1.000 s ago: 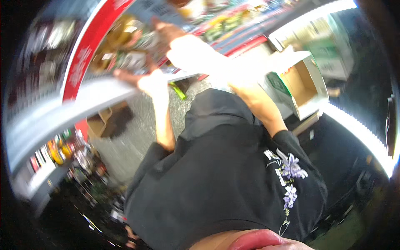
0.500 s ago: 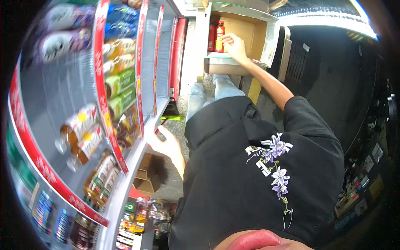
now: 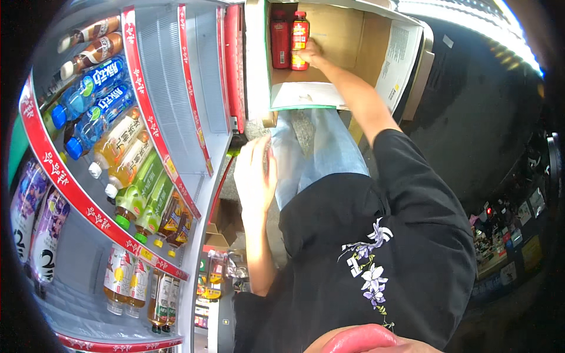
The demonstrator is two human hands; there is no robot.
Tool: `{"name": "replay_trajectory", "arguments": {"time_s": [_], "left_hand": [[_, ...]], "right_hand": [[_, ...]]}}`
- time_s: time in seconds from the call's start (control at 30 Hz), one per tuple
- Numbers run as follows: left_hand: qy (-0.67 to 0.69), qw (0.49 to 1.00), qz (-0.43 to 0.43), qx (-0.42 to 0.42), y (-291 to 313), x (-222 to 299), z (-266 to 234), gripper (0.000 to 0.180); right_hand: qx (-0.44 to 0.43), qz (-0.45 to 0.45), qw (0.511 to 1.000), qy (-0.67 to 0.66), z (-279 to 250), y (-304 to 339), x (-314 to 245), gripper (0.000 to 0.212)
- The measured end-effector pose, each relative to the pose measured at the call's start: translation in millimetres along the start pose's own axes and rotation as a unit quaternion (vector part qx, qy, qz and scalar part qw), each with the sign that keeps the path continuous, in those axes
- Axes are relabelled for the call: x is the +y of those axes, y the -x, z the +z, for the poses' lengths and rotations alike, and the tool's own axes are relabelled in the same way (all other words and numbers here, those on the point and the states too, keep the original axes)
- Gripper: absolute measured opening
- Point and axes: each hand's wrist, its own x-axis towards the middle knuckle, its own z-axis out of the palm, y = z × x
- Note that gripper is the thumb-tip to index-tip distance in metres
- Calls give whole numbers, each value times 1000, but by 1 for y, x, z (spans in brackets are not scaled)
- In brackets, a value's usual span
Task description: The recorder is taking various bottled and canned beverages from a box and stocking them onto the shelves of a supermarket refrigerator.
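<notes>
An open cardboard box (image 3: 353,29) stands ahead of me, its near flap folded toward me. Inside, at its left side, two red bottles stand side by side. My right hand (image 3: 312,54) is closed on the right-hand bottle (image 3: 300,38), which has a red and yellow label; the fingers press on its lower right side. The darker red bottle (image 3: 280,44) stands just left of it. Above the floor, beside my legs, my left hand (image 3: 256,173) is raised with fingers stretched upward. I can make out nothing held in it.
A drinks cooler with red-edged shelves (image 3: 88,215) fills the left side, with several bottles lying in rows, including blue-capped bottles (image 3: 100,117) and green ones (image 3: 144,194). A smaller open carton (image 3: 218,229) sits on the floor beside the cooler. A dark surface (image 3: 471,117) extends at right.
My view has shifted, bringing the box closer and more of the cooler's bottles into sight. My right hand has closed on the bottle. My left hand has risen away from the shelf edge.
</notes>
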Motion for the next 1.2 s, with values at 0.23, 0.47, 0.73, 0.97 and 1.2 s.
{"name": "replay_trajectory", "arguments": {"time_s": [0.23, 0.47, 0.73, 0.97, 1.2], "left_hand": [[54, 991, 42, 116, -89, 23, 49, 57], [390, 905, -141, 95, -92, 50, 50, 74], [526, 824, -209, -9, 6, -1, 31, 48], [604, 735, -261, 164, 72, -10, -5, 58], [593, 701, -245, 311, 90, -1, -60, 58]], "right_hand": [[-167, -43, 971, -162, -103, 214, -110, 62], [-460, -100, 812, -345, -112, 185, -84, 27], [299, -97, 910, 272, 38, -68, -22, 74], [192, -110, 950, 222, 36, -8, -51, 56], [-77, -314, 945, -37, -106, 185, -85, 65]]}}
